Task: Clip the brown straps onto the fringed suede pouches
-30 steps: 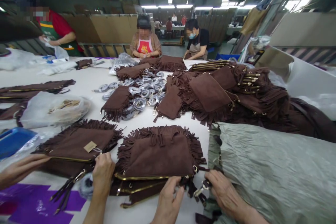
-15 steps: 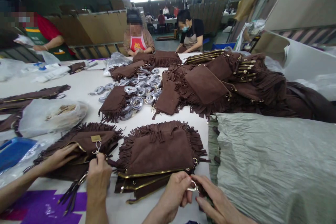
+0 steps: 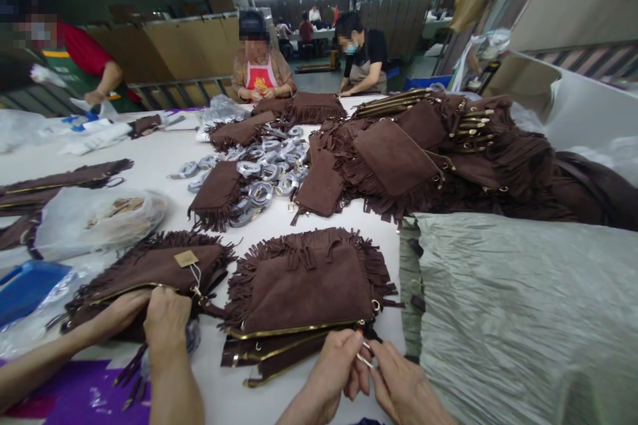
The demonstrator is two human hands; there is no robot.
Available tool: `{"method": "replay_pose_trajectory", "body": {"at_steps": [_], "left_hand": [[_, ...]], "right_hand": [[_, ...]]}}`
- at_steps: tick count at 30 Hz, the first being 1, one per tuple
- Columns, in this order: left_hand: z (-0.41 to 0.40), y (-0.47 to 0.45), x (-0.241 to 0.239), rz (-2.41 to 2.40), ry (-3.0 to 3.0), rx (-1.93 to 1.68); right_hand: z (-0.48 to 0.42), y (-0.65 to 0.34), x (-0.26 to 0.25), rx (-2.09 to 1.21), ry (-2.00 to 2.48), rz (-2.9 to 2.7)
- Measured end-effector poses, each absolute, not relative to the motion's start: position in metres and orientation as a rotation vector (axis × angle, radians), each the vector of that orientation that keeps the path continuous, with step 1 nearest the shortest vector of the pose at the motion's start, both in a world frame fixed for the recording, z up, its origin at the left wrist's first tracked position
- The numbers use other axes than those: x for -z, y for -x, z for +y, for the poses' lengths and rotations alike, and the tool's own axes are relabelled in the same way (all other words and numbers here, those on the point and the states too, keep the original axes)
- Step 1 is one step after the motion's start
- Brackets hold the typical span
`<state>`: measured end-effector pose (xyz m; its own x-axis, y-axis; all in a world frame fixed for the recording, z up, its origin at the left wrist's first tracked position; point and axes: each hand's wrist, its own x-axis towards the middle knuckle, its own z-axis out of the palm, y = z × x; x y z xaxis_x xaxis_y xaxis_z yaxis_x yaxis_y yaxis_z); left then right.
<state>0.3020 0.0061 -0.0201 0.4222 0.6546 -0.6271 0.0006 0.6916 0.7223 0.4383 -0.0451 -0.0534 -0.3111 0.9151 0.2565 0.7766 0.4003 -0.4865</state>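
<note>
In front of me my left hand (image 3: 339,362) and my right hand (image 3: 401,375) meet near the lower edge of a brown fringed suede bag (image 3: 304,292). The fingers of both are pinched on a small silver-coloured metal clasp (image 3: 367,360), its far end hidden by the fingertips. The bag lies flat, with its fringe away from me and its gold zipper (image 3: 284,331) towards me. More zippered brown pieces (image 3: 274,353) stick out beneath it. A gold ring (image 3: 375,305) hangs at its right corner.
At left, a co-worker's hands (image 3: 167,319) work at another fringed bag (image 3: 144,265) with a tan tag (image 3: 186,258). Ahead lie coiled wrapped straps (image 3: 269,172) and a bag pile (image 3: 399,153). Grey-green sheeting (image 3: 518,299) covers the right side. Several people stand beyond.
My hands have turned the clasp a little, and the right hand has closed in on it. The co-worker's hand has moved left from the tag's loop to the zipper.
</note>
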Motion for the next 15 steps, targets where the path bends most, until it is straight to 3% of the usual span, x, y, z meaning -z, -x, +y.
{"method": "replay_pose_trajectory", "body": {"at_steps": [8, 15], "left_hand": [[0.009, -0.317, 0.033, 1.149, -1.0, -0.342], [0.034, -0.321, 0.038, 1.403, -2.395, -0.546]], "right_hand": [[-0.046, -0.442, 0.065, -0.241, 1.613, -2.085], [-0.034, -0.463, 0.074, -0.219, 1.862, -1.843]]}}
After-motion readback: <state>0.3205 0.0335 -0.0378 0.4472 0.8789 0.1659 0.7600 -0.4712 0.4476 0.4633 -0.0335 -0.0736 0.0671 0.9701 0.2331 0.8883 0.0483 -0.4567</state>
